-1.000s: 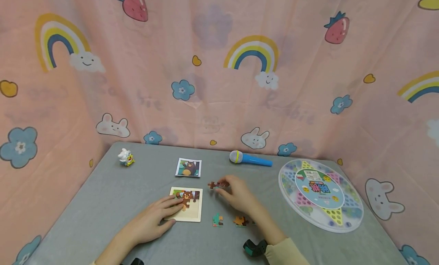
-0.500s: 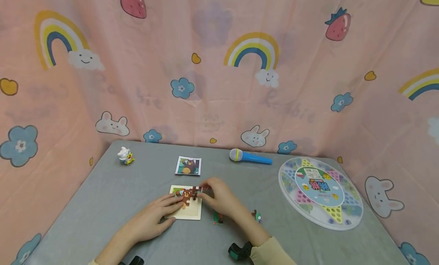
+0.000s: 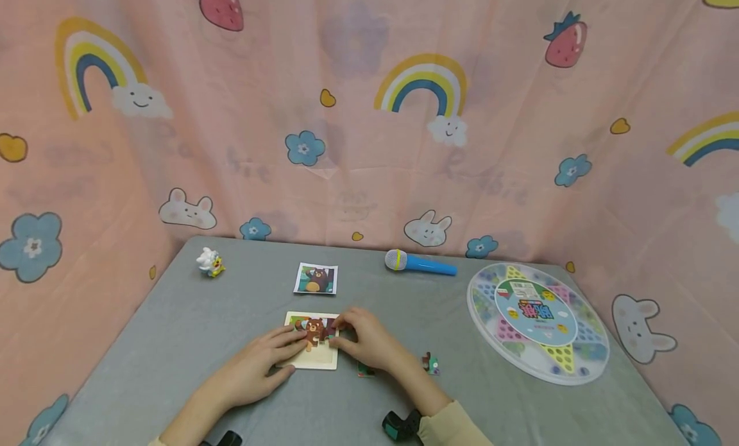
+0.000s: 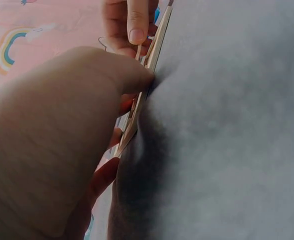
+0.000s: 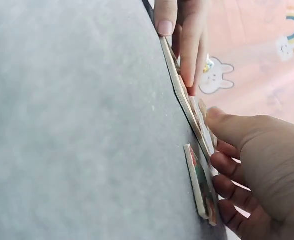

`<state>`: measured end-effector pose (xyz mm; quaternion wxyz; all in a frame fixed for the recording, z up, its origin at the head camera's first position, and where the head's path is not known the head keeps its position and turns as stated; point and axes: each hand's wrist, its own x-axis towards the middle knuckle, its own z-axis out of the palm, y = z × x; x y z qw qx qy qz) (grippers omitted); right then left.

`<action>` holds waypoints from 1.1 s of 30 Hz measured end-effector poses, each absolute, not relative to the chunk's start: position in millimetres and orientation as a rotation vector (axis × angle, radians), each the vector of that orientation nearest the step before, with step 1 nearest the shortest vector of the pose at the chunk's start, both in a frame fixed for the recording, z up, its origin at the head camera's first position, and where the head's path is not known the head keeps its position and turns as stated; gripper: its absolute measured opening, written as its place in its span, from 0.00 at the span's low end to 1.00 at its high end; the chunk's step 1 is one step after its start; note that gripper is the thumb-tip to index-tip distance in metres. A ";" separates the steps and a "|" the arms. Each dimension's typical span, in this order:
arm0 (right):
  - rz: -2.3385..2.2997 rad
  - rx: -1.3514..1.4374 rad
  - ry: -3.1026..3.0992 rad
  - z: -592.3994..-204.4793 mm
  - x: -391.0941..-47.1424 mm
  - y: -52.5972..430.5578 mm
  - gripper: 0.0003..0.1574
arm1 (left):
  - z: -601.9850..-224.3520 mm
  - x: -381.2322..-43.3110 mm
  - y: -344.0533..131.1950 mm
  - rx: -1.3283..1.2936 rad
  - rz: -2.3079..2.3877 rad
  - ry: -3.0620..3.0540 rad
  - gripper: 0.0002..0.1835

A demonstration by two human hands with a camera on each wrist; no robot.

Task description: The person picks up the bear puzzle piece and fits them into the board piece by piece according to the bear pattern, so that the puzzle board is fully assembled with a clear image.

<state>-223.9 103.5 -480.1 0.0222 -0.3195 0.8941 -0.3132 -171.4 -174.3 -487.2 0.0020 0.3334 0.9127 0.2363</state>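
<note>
1. Puzzle board (image 3: 320, 359) lay flat on the surface (image 3: 156, 356) in front of you, a pale square frame with bear pieces (image 3: 314, 329) filling part of its upper half and bare wood showing below.
2. Your left hand (image 3: 271, 356) rested on the board's left side, fingers extended over it, with the thumb at its near edge.
3. Your right hand (image 3: 366, 337) was at the board's right edge, near the upper corner, pinching a puzzle piece (image 5: 203, 109) between thumb and fingers; that piece was mostly hidden, so you could not tell whether it sat fully down.
4. To the right of the board, apart from it, you had a green loose piece (image 3: 365, 370), partly covered by your right hand, and farther right a brown-and-green piece (image 3: 430, 363).
5. Just beyond the board lay a bear picture card (image 3: 315, 279).
6. Toward the far edge you had a white-and-yellow toy figure (image 3: 210, 262) on the left and a blue microphone (image 3: 424, 264) right of the card, lying on its side.
7. Well to your right lay a round game board (image 3: 537, 324) with a coloured star.
8. Behind everything hung a pink curtain (image 3: 346, 183) printed with rainbows, strawberries and flowers.
</note>
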 end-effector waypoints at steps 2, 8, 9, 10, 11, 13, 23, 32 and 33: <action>-0.972 -1.000 2.766 -483.2 -224.5 104.6 0.15 | -487.4 -171.3 -174.0 1.032 0.737 2.858 0.26; -0.997 -1.002 2.753 -488.7 -225.8 107.7 0.14 | -488.5 -171.3 -170.8 0.982 0.709 2.867 0.27; -1.000 -1.007 2.749 -489.1 -225.8 108.1 0.14 | -488.8 -171.0 -169.8 0.974 0.702 2.876 0.27; -1.003 -1.018 2.747 -489.5 -225.8 108.5 0.14 | -488.7 -170.4 -168.6 0.969 0.697 2.886 0.27; -1.006 -1.028 2.745 -489.7 -225.7 108.8 0.14 | -488.8 -169.6 -167.2 0.962 0.689 2.898 0.28; -1.014 -1.044 2.741 -490.0 -225.3 109.0 0.14 | -489.1 -168.0 -164.1 0.961 0.666 2.925 0.28; -0.992 -1.019 2.779 -492.8 -221.3 104.7 0.15 | -493.7 -162.6 -155.0 0.999 0.632 3.038 0.26; -1.028 -0.984 2.769 -494.6 -222.1 104.0 0.13 | -494.7 -163.3 -154.4 1.003 0.632 3.044 0.25; -1.031 -0.983 2.769 -494.8 -222.2 104.0 0.12 | -494.9 -163.4 -154.3 1.004 0.632 3.046 0.26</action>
